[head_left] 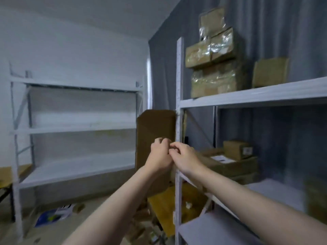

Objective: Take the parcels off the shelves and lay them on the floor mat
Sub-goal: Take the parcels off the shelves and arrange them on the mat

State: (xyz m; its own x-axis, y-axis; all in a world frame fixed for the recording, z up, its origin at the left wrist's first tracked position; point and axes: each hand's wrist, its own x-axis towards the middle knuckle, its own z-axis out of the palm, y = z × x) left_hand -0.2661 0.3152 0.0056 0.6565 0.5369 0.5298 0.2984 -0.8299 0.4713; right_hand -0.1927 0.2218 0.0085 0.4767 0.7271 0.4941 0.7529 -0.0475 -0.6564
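Note:
My left hand and my right hand meet at chest height, fingers curled and touching each other, with nothing visible in them. They hover in front of the white shelf post. Behind them stands a tall brown cardboard box. Taped parcels are stacked on the top shelf, with a single brown parcel to their right. On the shelf below, a small labelled parcel sits on flat cartons. No floor mat is in view.
A white shelf unit without parcels stands against the left wall. A blue-and-white package lies on the floor near it. A yellow wooden surface sits low beside the post, and another one shows at the left edge.

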